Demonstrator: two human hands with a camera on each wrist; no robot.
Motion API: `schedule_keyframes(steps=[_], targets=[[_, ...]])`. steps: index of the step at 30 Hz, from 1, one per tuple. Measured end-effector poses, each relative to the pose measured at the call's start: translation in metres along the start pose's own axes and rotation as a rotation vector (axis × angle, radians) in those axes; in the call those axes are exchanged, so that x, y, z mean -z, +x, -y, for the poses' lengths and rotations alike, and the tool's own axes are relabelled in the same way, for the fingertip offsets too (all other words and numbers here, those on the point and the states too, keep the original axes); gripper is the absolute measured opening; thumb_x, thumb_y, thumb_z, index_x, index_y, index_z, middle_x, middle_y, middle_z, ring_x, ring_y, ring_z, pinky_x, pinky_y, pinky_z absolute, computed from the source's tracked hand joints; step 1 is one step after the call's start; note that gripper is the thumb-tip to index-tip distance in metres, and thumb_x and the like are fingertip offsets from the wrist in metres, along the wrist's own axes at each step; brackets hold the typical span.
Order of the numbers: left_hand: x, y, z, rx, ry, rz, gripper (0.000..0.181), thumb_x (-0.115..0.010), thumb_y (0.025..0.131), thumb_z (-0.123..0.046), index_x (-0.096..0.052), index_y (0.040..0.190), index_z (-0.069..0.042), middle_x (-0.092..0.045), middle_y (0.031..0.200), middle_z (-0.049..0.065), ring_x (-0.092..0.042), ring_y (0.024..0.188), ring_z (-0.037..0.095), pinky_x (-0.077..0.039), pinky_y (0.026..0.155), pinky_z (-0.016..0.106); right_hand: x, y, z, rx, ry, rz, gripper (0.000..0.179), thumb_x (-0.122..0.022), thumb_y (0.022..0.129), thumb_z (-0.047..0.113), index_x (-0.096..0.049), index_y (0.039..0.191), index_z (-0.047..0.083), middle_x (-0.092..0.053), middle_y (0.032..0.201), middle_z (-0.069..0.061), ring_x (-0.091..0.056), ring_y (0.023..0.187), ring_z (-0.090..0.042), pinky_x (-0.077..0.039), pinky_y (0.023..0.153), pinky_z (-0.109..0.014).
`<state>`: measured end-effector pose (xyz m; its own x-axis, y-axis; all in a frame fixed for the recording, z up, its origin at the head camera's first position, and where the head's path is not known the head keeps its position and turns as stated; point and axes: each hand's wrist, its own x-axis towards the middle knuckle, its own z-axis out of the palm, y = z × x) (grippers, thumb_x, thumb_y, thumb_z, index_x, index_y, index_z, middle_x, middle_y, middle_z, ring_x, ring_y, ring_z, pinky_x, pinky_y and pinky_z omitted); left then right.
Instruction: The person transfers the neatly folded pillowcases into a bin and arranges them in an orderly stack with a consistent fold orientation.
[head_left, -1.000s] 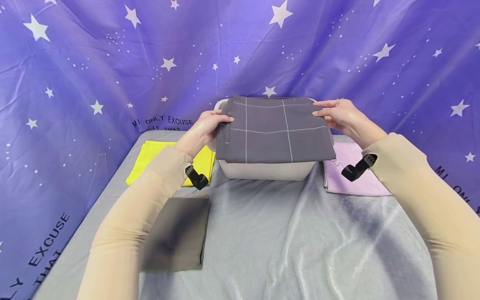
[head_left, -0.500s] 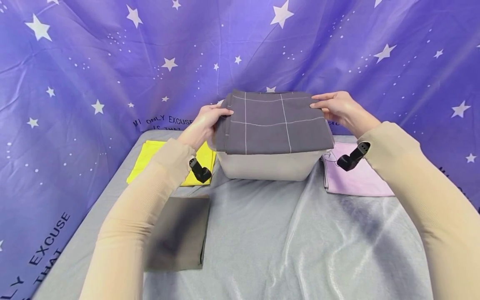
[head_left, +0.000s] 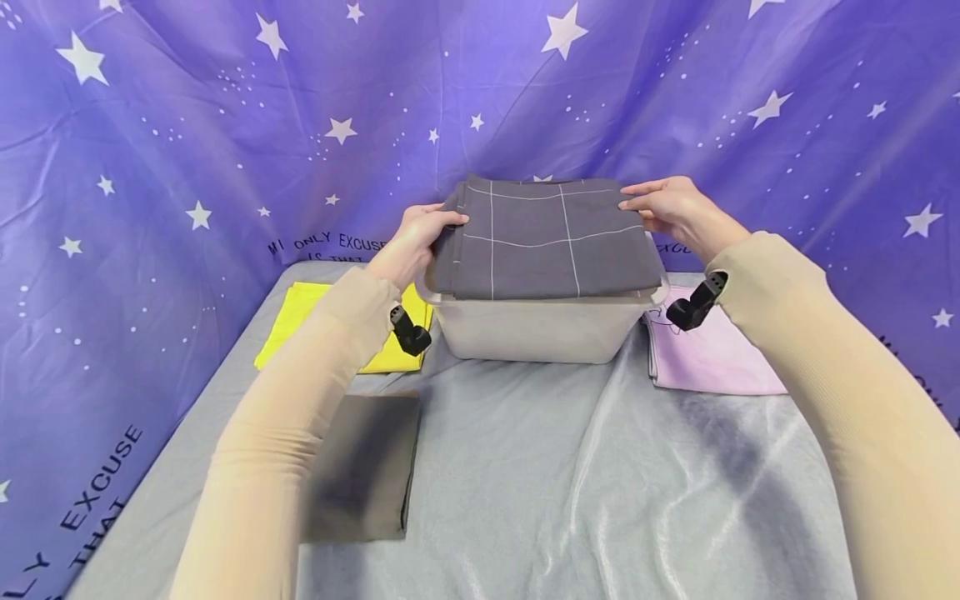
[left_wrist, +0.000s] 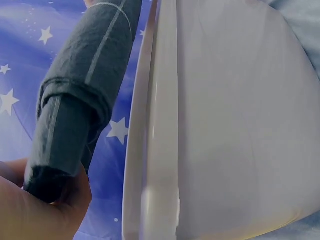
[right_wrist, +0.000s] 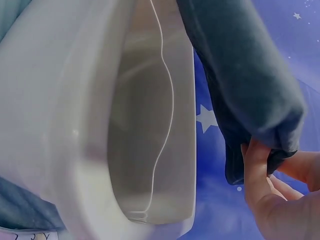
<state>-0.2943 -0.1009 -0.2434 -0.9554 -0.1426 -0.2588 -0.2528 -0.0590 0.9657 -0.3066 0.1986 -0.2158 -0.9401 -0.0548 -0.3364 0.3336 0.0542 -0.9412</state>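
A folded dark grey cloth with white grid lines is held up over a pale bin in the head view. My left hand pinches its left side, thumb on top. At the right edge, my right hand pinches the cloth between thumb and fingers. The left wrist view has the cloth's thick folded end above the bin's rim. From the right wrist, the other end shows raised above the bin, whose interior is partly visible with a thin white line in it.
Left of the bin lies a folded yellow cloth; a folded brownish-grey cloth is nearer me, partly behind my left sleeve. A folded pink cloth lies to the right. Behind the grey-covered surface hangs a purple star-patterned curtain.
Both hands have raised the checked cloth and moved it slightly away from me, so more of the bin's front and rim shows. The other cloths have stayed put.
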Motion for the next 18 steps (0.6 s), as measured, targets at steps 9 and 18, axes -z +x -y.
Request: schedule_keyframes(steps=[9, 18], targets=[[-0.005, 0.006, -0.002, -0.007, 0.058, -0.040, 0.042, -0.066, 0.074, -0.002, -0.059, 0.115, -0.007, -0.061, 0.106, 0.009, -0.055, 0.064, 0.011, -0.048, 0.068, 0.024, 0.002, 0.006, 0.001, -0.011, 0.022, -0.005, 0.056, -0.057, 0.080, -0.006, -0.038, 0.132, 0.004, -0.061, 0.063, 0.001, -0.059, 0.055, -0.008, -0.050, 0.057, -0.018], [-0.008, 0.016, 0.002, 0.001, 0.088, -0.075, 0.049, -0.066, 0.073, 0.000, -0.055, 0.120, -0.008, -0.060, 0.112, 0.009, -0.059, 0.078, 0.014, -0.049, 0.074, 0.024, -0.001, 0.011, 0.000, -0.018, -0.040, -0.015, 0.057, -0.053, 0.083, -0.005, -0.032, 0.135, 0.003, -0.037, 0.134, -0.008, -0.057, 0.059, -0.004, -0.049, 0.061, -0.016]])
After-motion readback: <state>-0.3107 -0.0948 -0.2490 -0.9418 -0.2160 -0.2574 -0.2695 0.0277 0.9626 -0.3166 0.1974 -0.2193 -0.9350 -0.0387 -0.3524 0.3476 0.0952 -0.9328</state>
